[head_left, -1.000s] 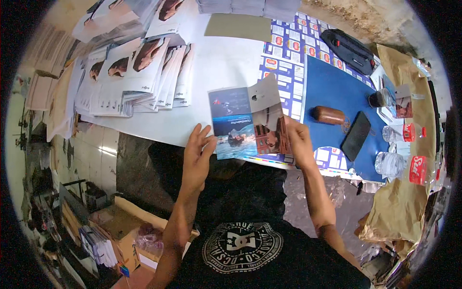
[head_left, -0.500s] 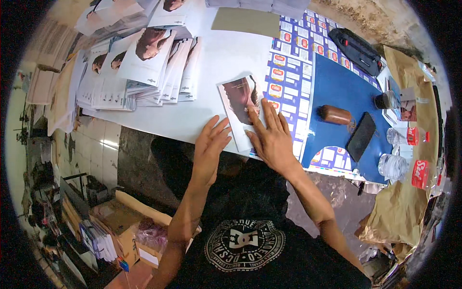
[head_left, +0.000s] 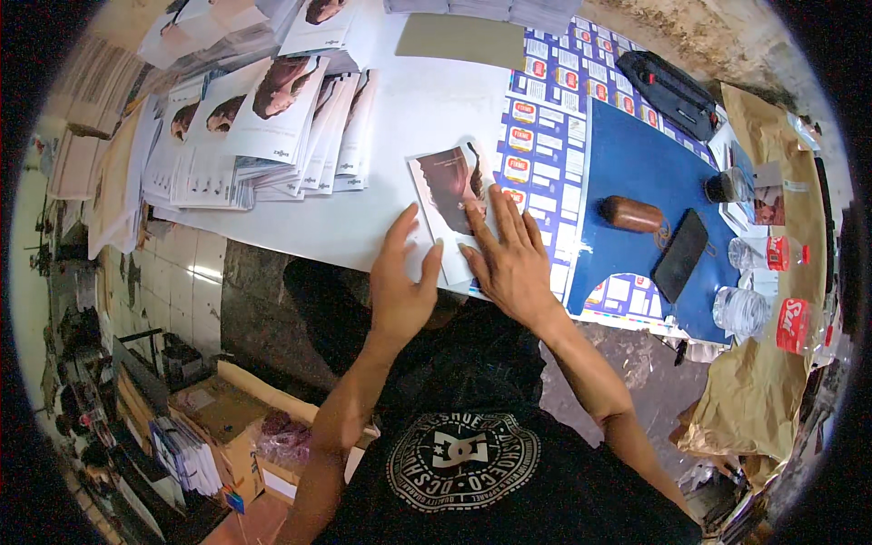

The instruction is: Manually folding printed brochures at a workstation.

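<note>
A small booklet (head_left: 447, 186) with a photo of a dark-haired head on its cover lies slightly tilted near the front edge of the white table (head_left: 427, 100). My right hand (head_left: 515, 259) rests flat over its right side, fingers stretched out. At the booklet's lower left is my left hand (head_left: 402, 277), thumb and fingers spread, with nothing seen in it. Its thumb comes close to the booklet's edge; whether it touches I cannot tell. Left of both hands, piles of similar booklets (head_left: 272, 136) overlap one another.
A blue board (head_left: 627, 163) at the right carries a brown case (head_left: 633, 215) and a black phone (head_left: 681, 254). Plastic bottles (head_left: 740, 311) and a dark jar (head_left: 725, 187) stand beyond it. A black pouch (head_left: 669, 95) lies at the back. Cardboard boxes (head_left: 218, 400) stand below left.
My left hand has opened wider, its thumb and fingers moving apart. My right hand and the booklet have stayed almost in place.
</note>
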`<state>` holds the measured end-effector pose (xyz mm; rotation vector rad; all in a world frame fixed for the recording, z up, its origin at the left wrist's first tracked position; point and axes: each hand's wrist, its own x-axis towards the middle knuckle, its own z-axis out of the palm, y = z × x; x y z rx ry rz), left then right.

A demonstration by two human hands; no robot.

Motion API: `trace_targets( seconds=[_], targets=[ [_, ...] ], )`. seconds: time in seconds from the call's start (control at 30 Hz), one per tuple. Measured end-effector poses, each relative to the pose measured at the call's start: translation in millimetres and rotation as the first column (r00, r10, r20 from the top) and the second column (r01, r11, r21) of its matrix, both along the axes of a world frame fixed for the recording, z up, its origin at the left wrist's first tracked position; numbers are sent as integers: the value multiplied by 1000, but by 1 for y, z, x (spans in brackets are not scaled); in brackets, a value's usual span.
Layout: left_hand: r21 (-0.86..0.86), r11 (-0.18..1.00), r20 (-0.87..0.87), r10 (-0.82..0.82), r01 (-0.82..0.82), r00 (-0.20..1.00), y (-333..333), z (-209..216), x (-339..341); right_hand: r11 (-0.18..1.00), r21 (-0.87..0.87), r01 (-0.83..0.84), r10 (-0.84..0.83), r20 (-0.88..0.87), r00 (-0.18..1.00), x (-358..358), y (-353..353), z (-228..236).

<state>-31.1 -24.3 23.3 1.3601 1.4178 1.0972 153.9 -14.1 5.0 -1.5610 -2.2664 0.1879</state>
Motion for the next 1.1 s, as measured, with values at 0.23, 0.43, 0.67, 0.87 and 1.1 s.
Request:
trace_targets(
  seconds=[0.23, 0.43, 0.67, 0.87, 1.1],
  targets=[
    [241, 855, -775, -116, 460, 621, 16, -29, 2, 1000, 18, 24, -25, 38, 999, 3, -2, -1],
    [210, 878, -793, -105, 430, 600, 17, -30, 0, 999, 0, 39, -39, -192, 981, 33, 4, 18],
    [272, 860, -764, -80, 432, 640, 17, -27, 0, 839, 225, 496, -535, 171, 827, 144, 23, 30],
    [281, 865, -768, -57, 415, 638, 15, -27, -3, 986, 92, 142, -134, -91, 987, 76, 0, 35],
    [294, 855, -783, -40, 426, 621, 14, -27, -2, 987, 157, 30, -42, 77, 996, -6, 57, 6]
  ],
)
